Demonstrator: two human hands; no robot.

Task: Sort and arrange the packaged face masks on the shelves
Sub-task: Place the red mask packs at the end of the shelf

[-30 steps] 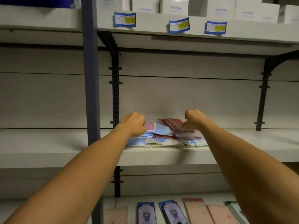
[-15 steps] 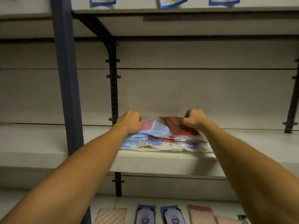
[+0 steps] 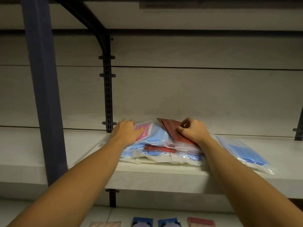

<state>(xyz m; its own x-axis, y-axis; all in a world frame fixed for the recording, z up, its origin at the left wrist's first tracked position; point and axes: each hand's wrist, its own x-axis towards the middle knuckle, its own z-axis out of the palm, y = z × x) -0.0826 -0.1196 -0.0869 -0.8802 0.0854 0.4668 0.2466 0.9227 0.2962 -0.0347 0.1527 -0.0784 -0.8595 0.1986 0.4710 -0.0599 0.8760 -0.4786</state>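
A loose pile of bagged face masks, blue, pink and dark red, lies on the middle shelf. My left hand rests on the pile's left side, over a pink pack, its fingers curled down onto the plastic. My right hand pinches the dark red pack on top of the pile at the right. One blue mask pack lies apart on the shelf to the right.
A dark blue upright post stands at the left, and a black slotted bracket rail runs down the back wall. On the lower shelf, several packs lie in a row. Bare shelf stretches to the left of the pile.
The view has tilted down and drawn closer to the shelf. Both hands stay on the pile. The separate blue pack at the right has come into view.
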